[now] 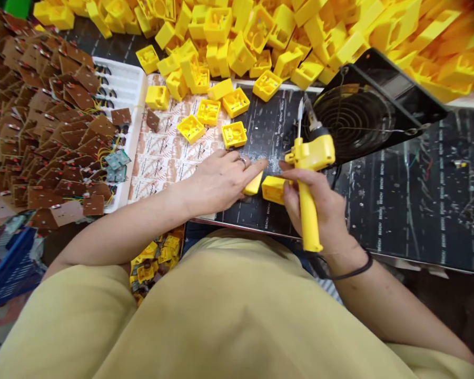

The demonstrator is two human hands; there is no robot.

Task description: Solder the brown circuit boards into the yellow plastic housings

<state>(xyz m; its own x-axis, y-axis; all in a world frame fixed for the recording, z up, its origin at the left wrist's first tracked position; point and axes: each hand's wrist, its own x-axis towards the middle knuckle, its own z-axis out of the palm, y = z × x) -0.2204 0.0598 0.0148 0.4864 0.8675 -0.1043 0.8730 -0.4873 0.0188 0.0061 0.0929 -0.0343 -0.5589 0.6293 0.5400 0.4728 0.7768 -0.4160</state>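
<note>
Left fingers: the left hand [221, 179] reaches across the black mat, its fingertips closed over a small yellow housing [253, 184].
Right fingers: the right hand [326, 202] grasps the handle of a yellow soldering gun [316, 152], metal tip pointing up and away; its fingertips also appear to touch a 2nd yellow housing [272, 189].
Housings in hand: these 2 lie side by side, a narrow gap between them, near the bench's front edge.
Done so far: 4 open housings [234, 135] lie just beyond the left hand, small fittings inside; whether any is finished, I cannot tell.
Left over: judging by the heap of yellow housings [256, 31] along the back and the brown circuit boards [63, 131] at left, much remains.
Open room: the black mat [403, 210] stretches right of the right hand, mostly clear but littered with scraps.
Tight edges: a black fan [347, 118] stands close behind the gun; a white tray [124, 73] bounds the left.
</note>
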